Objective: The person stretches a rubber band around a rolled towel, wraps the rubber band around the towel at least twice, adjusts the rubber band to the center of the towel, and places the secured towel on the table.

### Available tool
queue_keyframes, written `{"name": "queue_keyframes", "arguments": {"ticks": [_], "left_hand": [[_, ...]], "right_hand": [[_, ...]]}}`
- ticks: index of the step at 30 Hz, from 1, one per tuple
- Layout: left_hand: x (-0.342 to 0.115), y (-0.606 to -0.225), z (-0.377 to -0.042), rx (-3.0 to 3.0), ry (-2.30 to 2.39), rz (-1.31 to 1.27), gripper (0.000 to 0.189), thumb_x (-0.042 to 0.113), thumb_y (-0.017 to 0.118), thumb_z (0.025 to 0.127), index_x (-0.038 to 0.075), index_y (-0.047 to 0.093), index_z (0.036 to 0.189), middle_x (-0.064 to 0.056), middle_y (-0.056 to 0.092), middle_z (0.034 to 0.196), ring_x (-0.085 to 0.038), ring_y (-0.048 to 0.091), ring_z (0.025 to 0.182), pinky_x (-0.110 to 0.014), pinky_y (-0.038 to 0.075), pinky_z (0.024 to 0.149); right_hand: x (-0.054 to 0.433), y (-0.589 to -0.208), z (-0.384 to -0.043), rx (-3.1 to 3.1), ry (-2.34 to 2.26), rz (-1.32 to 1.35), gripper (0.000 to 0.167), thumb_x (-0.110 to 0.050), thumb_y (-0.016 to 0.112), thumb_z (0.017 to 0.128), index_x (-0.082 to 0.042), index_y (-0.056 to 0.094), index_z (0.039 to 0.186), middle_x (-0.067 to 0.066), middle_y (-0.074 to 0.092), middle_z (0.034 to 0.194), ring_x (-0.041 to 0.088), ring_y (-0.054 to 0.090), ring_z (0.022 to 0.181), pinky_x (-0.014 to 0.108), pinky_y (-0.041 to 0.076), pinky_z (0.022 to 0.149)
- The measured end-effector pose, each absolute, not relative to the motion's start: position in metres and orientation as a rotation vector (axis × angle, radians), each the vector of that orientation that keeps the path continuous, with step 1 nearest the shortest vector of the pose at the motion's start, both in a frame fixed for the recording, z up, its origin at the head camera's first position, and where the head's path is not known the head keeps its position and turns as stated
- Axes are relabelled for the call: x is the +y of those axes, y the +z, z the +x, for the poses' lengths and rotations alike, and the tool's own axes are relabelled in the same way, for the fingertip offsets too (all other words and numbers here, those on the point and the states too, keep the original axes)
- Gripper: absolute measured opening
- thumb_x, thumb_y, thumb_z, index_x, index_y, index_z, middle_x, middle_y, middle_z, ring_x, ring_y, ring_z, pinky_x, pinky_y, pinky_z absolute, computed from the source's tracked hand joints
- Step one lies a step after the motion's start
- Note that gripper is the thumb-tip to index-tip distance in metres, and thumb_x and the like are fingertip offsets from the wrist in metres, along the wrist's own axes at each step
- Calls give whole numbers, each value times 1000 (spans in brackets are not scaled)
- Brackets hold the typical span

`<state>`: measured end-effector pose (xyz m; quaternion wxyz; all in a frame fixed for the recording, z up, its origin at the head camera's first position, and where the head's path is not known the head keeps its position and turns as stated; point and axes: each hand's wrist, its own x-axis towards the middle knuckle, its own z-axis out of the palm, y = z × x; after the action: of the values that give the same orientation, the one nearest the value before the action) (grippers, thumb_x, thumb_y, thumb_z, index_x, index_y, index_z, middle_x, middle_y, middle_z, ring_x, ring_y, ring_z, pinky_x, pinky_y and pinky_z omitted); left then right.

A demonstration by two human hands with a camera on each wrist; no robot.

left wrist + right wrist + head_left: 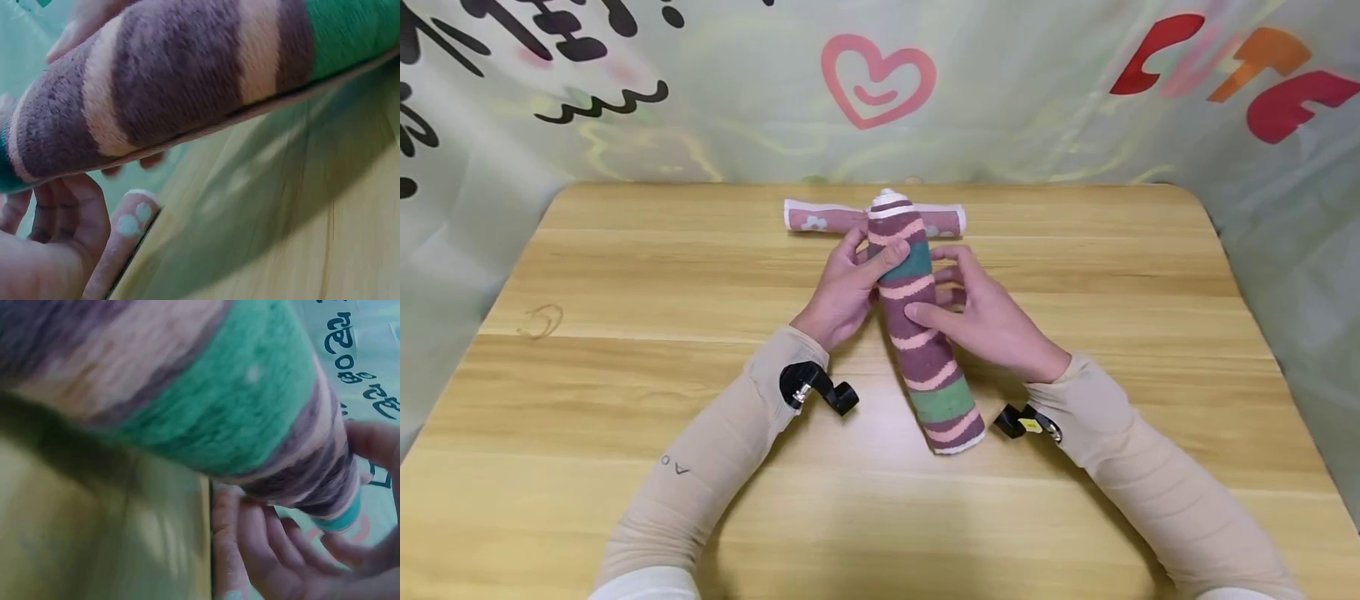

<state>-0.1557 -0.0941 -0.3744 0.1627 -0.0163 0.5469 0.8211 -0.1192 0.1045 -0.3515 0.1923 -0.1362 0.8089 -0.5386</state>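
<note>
Cloth roll (928, 362) between hands (844, 290) (992, 321) — second roll (835, 220) behind, on table (625, 292).

The striped roll (927, 362) is banded in purple, pink, green and teal and edged in white; the pink roll (842, 220) is patterned with pale flowers and white-edged.

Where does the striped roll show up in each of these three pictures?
Head: striped roll near the centre, between left hand and right hand.
Left wrist: striped roll across the upper part, slanting up to the right.
Right wrist: striped roll from upper left down to the lower right.
Shared landmark: the wooden table, in all three.
</note>
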Motion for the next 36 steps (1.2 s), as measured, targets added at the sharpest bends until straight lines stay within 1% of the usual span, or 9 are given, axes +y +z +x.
{"name": "queue_keyframes", "arguments": {"ticks": [3, 7, 14, 16, 19, 23, 29, 33, 36], "left_hand": [[-98, -375, -156, 1634, 2329, -52, 33, 17, 65, 102, 21, 52, 132, -3, 71, 114, -16, 73, 97, -30, 63, 84], [-104, -374, -155, 1735, 2309, -34, 32, 22, 70, 99, 19, 52, 124, -6, 72, 114, -16, 74, 91, -31, 64, 77], [-110, -366, -152, 2169, 2045, -77, 47, 42, 81, 89, 16, 48, 111, -5, 63, 103, -16, 67, 81, -29, 61, 70], [-112, -364, -150, 2275, 1941, -109, 47, 48, 77, 90, 17, 49, 111, -3, 61, 98, -15, 63, 77, -27, 59, 65], [-115, -363, -149, 2284, 1920, -149, 42, 52, 64, 99, 14, 55, 114, -4, 61, 91, -13, 60, 67, -26, 57, 58], [-116, -365, -148, 2086, 2075, -186, 38, 38, 48, 110, 4, 62, 119, -6, 61, 90, -13, 62, 59, -27, 62, 57], [-115, -374, -146, 1984, 2139, -138, 29, 13, 46, 110, -4, 64, 125, -8, 61, 91, -12, 65, 61, -26, 64, 61], [-115, -380, -145, 1956, 2164, -120, 29, 10, 47, 108, -4, 66, 124, -8, 62, 89, -12, 65, 60, -25, 63, 60], [-114, -383, -145, 1913, 2179, -102, 29, 9, 46, 109, -3, 67, 124, -8, 63, 89, -12, 65, 61, -25, 62, 60]], "right_hand": [[96, -349, -123, 2444, -1517, -393, 68, -30, 77, 93, -14, 37, 146, 11, 56, 126, 27, 65, 106, 39, 59, 90], [84, -343, -126, 2514, -1516, -429, 58, -28, 78, 91, -14, 46, 137, 11, 58, 114, 25, 64, 96, 35, 57, 84], [71, -342, -132, 2475, -1456, -424, 47, -29, 78, 92, -17, 55, 130, 8, 68, 111, 21, 74, 96, 32, 59, 81], [70, -344, -133, 2430, -1467, -384, 46, -26, 77, 92, -16, 55, 132, 9, 70, 113, 22, 75, 97, 32, 61, 81], [70, -348, -137, 2396, -1442, -348, 44, -21, 71, 94, -12, 56, 134, 13, 71, 117, 25, 75, 101, 35, 63, 83], [74, -357, -142, 2416, -1360, -354, 39, -14, 63, 94, -8, 63, 132, 14, 72, 122, 26, 73, 108, 38, 61, 90], [78, -366, -147, 2186, -1497, -264, 33, -12, 56, 97, -3, 68, 126, 16, 73, 117, 23, 74, 94, 37, 64, 81], [75, -369, -149, 1956, -1654, -137, 29, -20, 56, 102, 1, 63, 121, 16, 69, 115, 22, 74, 93, 38, 66, 83], [73, -371, -149, 1902, -1682, -77, 37, -32, 62, 103, -2, 57, 124, 13, 69, 111, 21, 74, 92, 40, 66, 80]]}}
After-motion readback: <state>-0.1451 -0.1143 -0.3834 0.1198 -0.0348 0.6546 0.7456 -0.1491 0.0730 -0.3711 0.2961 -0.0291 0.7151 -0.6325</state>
